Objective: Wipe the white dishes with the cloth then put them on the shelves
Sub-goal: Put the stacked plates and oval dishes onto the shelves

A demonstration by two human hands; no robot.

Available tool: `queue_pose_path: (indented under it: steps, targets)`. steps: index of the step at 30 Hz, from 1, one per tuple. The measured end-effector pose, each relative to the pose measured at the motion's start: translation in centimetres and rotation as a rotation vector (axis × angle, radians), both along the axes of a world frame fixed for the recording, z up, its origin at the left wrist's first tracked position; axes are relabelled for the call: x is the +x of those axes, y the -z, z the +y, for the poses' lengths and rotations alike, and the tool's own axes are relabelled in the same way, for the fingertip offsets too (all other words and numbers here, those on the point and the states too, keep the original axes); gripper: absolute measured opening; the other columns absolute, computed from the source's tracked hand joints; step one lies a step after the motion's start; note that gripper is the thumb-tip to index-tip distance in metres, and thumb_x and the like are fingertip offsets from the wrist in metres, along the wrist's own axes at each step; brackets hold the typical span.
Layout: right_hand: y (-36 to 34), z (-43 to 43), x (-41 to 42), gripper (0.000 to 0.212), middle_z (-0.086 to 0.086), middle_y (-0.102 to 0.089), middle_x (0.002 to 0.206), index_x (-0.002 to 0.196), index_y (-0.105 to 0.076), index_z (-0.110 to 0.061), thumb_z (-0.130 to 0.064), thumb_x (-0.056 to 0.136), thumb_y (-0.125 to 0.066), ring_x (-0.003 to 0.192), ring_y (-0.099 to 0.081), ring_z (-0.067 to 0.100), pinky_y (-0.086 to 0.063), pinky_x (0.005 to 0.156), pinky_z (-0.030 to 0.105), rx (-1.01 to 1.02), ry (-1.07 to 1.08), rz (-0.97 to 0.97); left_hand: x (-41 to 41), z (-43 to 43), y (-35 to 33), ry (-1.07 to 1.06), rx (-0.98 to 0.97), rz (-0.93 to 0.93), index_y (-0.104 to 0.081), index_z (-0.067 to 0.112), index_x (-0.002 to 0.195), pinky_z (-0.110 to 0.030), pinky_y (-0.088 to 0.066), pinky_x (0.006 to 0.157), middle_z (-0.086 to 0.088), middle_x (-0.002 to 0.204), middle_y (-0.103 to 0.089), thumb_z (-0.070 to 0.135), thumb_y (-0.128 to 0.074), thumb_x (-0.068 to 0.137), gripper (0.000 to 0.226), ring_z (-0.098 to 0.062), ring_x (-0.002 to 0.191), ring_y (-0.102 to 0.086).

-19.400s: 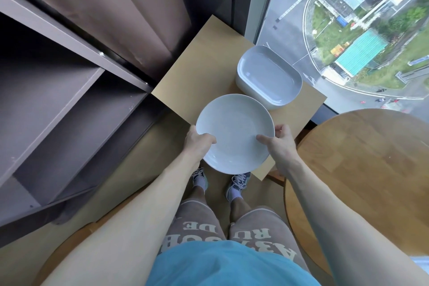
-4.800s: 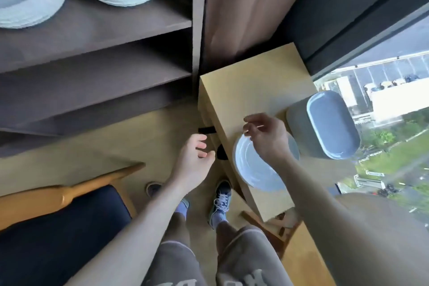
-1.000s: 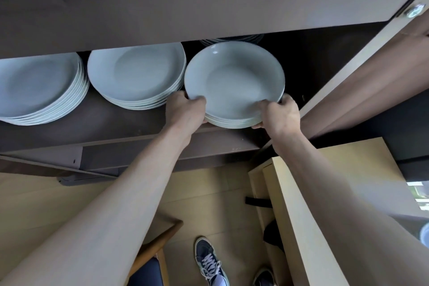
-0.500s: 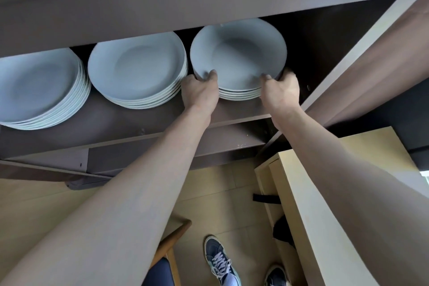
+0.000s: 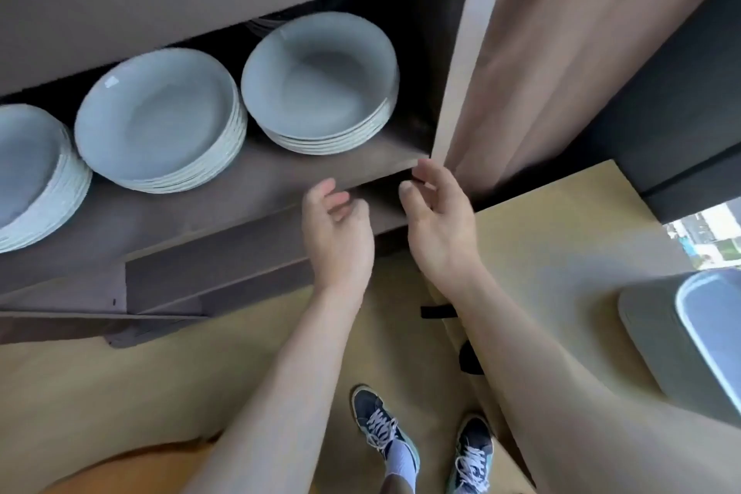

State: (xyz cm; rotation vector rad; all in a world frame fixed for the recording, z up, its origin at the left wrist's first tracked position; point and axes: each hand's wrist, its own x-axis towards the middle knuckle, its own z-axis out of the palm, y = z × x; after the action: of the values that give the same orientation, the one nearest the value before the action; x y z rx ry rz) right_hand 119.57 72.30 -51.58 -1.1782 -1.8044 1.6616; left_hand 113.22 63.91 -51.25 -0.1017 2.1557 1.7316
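Both bare forearms rise from the bottom of the view and reach forward, side by side, towards the front edge of the dark shelf (image 5: 280,180). The left hand (image 5: 337,237) hangs just below that edge, palm turned inward, fingers loosely curled, holding nothing. The right hand (image 5: 441,229) is just beside it, palm facing the left one, thumb and fingers relaxed and slightly bent, also holding nothing. Its fingertips (image 5: 425,172) lie at the shelf's front right corner; whether they touch the wood cannot be told. The 2 hands are apart, with a narrow gap between them.

The white dishes stand on the shelf in 3 stacks: a right stack (image 5: 320,80) just above the hands, a middle stack (image 5: 160,116) and a left stack (image 5: 32,172) cut by the frame edge. A pale wooden bench (image 5: 561,233) stands to the right, carrying a deep rectangular white dish (image 5: 713,333) at the frame's right edge. Below, 2 dark laced shoes (image 5: 385,425) stand on the light floor (image 5: 120,393).
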Motion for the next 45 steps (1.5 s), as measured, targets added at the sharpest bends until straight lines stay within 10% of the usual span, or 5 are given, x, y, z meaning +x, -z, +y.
queue_pose_path:
  steps: [12,20,26,32,45]
  targets:
    - [4.8,6.3,28.4,0.016,-0.013,-0.070,0.082,0.094,-0.074,-0.014,-0.007,0.095,-0.059,0.075,-0.064,-0.004,-0.041,0.064,0.005,0.073,0.217,-0.361,25.2,4.8,8.5,0.748,-0.258,-0.357,-0.059,0.019,0.126,-0.020,-0.050,0.076,-0.003,0.113,-0.066,-0.003,-0.057,0.094,0.038,-0.012,0.096,-0.065]
    - [6.1,10.5,41.5,0.006,-0.016,-0.055,0.096,0.098,-0.062,-0.027,-0.023,0.094,-0.063,0.093,-0.059,0.007,-0.049,0.085,0.029,0.180,0.623,-0.591,29.1,16.2,8.7,1.027,-0.355,-0.010,-0.058,0.019,0.128,-0.026,-0.047,0.091,0.001,0.120,-0.060,0.012,-0.062,0.092,0.037,-0.014,0.101,-0.060]
    - [10.9,11.5,42.8,0.066,0.006,-0.041,0.137,0.143,-0.044,-0.010,-0.042,0.091,-0.067,0.128,-0.047,0.024,-0.042,0.107,0.043,-0.272,0.860,-0.660,29.3,23.8,11.3,1.157,-0.459,0.199,-0.040,0.013,0.152,-0.029,-0.037,0.108,-0.003,0.147,-0.046,0.033,-0.077,0.087,0.077,-0.022,0.138,-0.043]
    - [11.7,11.2,40.9,0.007,-0.010,-0.062,0.081,0.083,-0.062,-0.026,-0.029,0.089,-0.062,0.069,-0.056,0.009,-0.040,0.055,0.025,-0.446,1.104,-0.378,28.9,25.6,12.0,1.289,-0.503,0.027,-0.061,0.012,0.126,-0.037,-0.055,0.097,-0.003,0.119,-0.069,0.025,-0.078,0.086,0.045,-0.025,0.111,-0.066]
    - [11.7,11.0,40.6,0.024,0.010,-0.064,0.117,0.108,-0.067,-0.019,-0.020,0.093,-0.048,0.103,-0.063,0.030,-0.052,0.098,0.049,-0.374,1.147,-0.393,31.6,24.2,10.8,1.084,-0.434,0.061,-0.066,0.009,0.117,-0.041,-0.058,0.091,-0.006,0.112,-0.072,0.016,-0.077,0.084,0.036,-0.030,0.105,-0.067]
